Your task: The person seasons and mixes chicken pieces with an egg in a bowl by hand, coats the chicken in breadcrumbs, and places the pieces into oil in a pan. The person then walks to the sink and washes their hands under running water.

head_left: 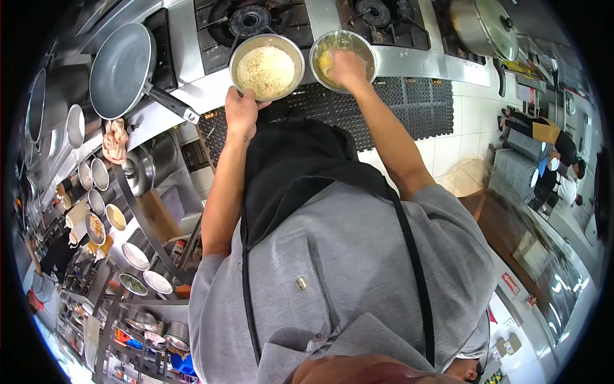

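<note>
My left hand [243, 114] grips the near rim of a metal bowl [299, 72] filled with pale, dry crumbs [265, 69]. To its right, a second metal bowl [316, 56] stands at the stove's front edge with a yellow, wet-looking mixture [325, 63] inside. My right hand [348, 68] reaches down into this second bowl. Its fingers are blurred and partly hidden, so what they touch cannot be made out. The two bowls stand side by side, a small gap between them.
Gas burners [248, 22] lie beyond the bowls. A grey frying pan [121, 70] is at the left, its handle pointing toward me, near a crumpled cloth [115, 141]. A large lidded pot [476, 29] stands at the right. Other people [563, 150] are far right.
</note>
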A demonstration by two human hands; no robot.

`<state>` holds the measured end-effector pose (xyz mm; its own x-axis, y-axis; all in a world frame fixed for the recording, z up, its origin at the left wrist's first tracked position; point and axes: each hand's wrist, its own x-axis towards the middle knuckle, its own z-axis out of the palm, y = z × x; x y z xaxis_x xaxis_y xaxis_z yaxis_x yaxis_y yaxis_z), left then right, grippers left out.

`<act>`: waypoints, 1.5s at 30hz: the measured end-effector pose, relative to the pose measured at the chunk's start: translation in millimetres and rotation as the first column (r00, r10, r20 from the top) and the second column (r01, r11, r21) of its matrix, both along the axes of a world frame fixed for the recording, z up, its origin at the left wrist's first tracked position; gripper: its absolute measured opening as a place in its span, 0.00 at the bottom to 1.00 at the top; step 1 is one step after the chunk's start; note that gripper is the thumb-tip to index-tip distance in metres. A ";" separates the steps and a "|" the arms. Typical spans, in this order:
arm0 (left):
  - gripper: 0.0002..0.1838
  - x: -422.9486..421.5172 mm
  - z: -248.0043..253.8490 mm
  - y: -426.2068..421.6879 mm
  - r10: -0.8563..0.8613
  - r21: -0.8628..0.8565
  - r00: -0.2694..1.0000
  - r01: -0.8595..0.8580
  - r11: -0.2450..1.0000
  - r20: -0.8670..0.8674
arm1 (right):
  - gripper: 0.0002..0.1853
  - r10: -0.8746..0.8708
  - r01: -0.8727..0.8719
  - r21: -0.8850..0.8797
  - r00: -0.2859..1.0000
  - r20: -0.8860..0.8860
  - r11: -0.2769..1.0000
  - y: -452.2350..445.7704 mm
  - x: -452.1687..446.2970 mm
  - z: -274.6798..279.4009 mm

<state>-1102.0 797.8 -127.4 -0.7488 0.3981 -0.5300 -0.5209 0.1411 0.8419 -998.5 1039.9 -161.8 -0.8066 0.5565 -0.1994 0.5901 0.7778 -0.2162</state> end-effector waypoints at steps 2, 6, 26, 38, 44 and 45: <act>0.12 3.8 0.0 -1.4 0.003 -0.017 1.000 -0.003 1.000 -0.013 | 0.10 0.083 -0.082 0.065 0.997 -0.006 0.995 -6.6 1.1 -6.0; 0.12 11.3 2.8 -5.6 0.016 -0.018 1.000 -0.016 1.000 -0.013 | 0.12 0.336 -0.347 0.135 0.937 0.100 0.928 -5.4 1.4 -10.1; 0.15 12.9 -4.1 -10.6 0.015 -0.020 0.999 -0.016 1.000 -0.034 | 0.14 0.322 -0.392 -0.135 0.873 -0.367 0.910 56.9 7.4 1.3; 0.13 14.2 -10.5 -0.8 0.036 -0.016 0.999 -0.037 0.999 -0.036 | 0.10 -0.222 -0.138 -0.685 0.885 -0.410 0.715 71.7 6.0 44.0; 0.14 14.9 -13.0 -0.3 0.002 0.001 1.000 -0.002 1.000 -0.017 | 0.09 -0.406 -0.022 -0.778 0.844 -0.351 0.627 67.3 10.1 43.7; 0.15 10.0 -10.6 1.6 -0.014 -0.008 1.000 0.014 1.000 -0.013 | 0.10 -0.416 -0.002 -0.750 0.831 -0.369 0.662 66.1 7.1 49.4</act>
